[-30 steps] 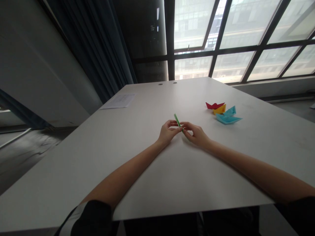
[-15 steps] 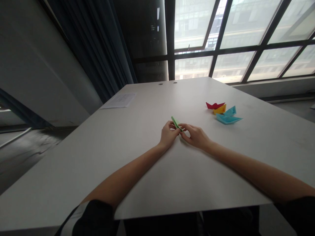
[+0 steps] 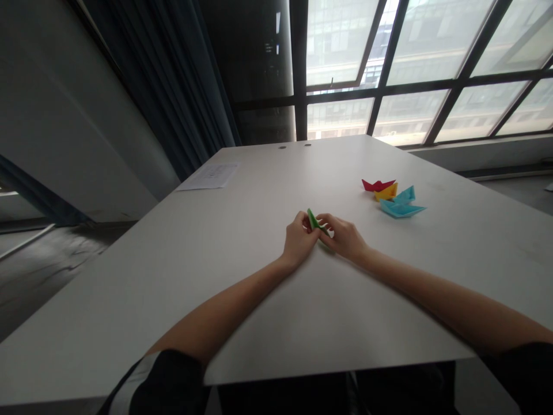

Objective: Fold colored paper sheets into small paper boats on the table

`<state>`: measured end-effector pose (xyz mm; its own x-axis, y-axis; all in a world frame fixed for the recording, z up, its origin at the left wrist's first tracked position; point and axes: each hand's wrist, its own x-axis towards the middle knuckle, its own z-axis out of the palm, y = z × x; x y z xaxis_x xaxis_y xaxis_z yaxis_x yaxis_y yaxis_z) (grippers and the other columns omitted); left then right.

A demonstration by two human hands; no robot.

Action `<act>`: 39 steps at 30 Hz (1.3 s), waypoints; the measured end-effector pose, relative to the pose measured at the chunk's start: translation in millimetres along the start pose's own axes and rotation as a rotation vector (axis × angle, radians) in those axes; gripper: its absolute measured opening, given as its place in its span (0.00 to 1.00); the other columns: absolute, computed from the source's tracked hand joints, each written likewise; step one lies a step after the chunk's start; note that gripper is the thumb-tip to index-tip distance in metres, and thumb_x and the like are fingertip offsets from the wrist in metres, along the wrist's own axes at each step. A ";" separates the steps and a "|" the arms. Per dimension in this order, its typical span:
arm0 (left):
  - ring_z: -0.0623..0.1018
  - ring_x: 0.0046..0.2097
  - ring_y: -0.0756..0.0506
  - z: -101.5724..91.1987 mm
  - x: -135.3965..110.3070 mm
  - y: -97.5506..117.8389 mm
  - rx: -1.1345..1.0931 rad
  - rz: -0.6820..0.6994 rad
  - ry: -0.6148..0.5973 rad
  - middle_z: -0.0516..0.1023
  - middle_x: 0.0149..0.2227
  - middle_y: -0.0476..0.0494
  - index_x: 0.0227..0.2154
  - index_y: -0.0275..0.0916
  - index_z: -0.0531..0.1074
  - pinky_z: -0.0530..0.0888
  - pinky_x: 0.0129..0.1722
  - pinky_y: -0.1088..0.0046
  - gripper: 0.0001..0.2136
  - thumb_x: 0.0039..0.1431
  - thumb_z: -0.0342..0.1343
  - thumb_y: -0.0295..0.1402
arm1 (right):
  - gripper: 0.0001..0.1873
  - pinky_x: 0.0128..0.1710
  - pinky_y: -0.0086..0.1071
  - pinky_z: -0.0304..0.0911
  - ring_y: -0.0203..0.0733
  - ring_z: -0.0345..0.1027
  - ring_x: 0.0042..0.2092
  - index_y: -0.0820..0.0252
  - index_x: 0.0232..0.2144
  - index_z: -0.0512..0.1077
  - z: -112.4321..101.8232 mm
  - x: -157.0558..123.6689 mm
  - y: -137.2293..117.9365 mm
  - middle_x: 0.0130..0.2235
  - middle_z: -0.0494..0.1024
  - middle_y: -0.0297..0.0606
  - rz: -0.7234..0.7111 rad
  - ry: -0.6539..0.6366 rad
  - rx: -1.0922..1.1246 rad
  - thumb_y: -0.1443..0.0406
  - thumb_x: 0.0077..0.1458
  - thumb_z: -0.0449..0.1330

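A small piece of folded green paper [image 3: 312, 219] is pinched between my two hands over the middle of the white table. My left hand [image 3: 299, 236] grips it from the left, with thumb and fingers closed. From the right, my right hand [image 3: 344, 236] pinches the other side, its fingers bent around it. Much of the paper is hidden behind the fingers, so its full shape does not show. Both thumbs come close together at its near side.
Right of my hands stand folded paper boats: a red boat [image 3: 378, 185], a yellow boat [image 3: 386, 192] and light-blue paper shapes [image 3: 401, 209]. A printed sheet [image 3: 209, 176] lies at the table's [image 3: 250, 323] left edge. Windows and a dark curtain [image 3: 173, 86] are beyond.
The green paper has turned and shows a wider, brighter face, with its upper tip shifted slightly right. Both hands have shifted a little with it and still hold it.
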<state>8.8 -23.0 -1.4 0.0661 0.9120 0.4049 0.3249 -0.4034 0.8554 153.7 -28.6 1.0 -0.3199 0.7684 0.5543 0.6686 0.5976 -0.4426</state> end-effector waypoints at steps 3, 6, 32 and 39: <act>0.66 0.24 0.54 -0.7 0.6 -0.3 0.021 -0.001 0.008 0.64 0.23 0.56 0.24 0.39 0.60 0.61 0.24 0.80 0.07 0.43 0.53 0.25 | 0.13 0.32 0.30 0.64 0.39 0.71 0.32 0.57 0.40 0.65 0.5 1.7 1.9 0.35 0.76 0.39 0.020 0.012 -0.025 0.68 0.50 0.53; 0.63 0.23 0.55 -2.5 1.9 -0.9 0.067 0.001 0.033 0.61 0.21 0.57 0.23 0.39 0.58 0.58 0.23 0.80 0.08 0.42 0.53 0.25 | 0.11 0.31 0.30 0.63 0.39 0.70 0.31 0.58 0.38 0.66 -1.3 3.8 6.6 0.32 0.76 0.37 0.040 0.063 -0.058 0.69 0.49 0.52; 0.73 0.38 0.48 -30.7 20.6 -25.9 0.440 0.344 -0.436 0.74 0.37 0.45 0.34 0.40 0.74 0.69 0.42 0.72 0.15 0.48 0.46 0.21 | 0.14 0.44 0.35 0.63 0.40 0.70 0.41 0.58 0.40 0.71 -16.1 7.8 53.9 0.40 0.77 0.38 -0.082 -0.246 0.111 0.68 0.50 0.54; 0.72 0.41 0.45 -31.0 18.5 -23.9 0.592 0.423 -0.437 0.74 0.36 0.43 0.31 0.40 0.74 0.69 0.44 0.68 0.09 0.50 0.49 0.26 | 0.19 0.48 0.41 0.60 0.45 0.66 0.46 0.57 0.43 0.72 -18.0 7.1 61.9 0.43 0.73 0.44 -0.264 -0.306 -0.001 0.56 0.49 0.58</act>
<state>-26.9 1.2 -4.3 0.6121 0.6892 0.3876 0.6231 -0.7222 0.3002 204.8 9.7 -9.8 -0.6654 0.6214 0.4136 0.5374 0.7833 -0.3125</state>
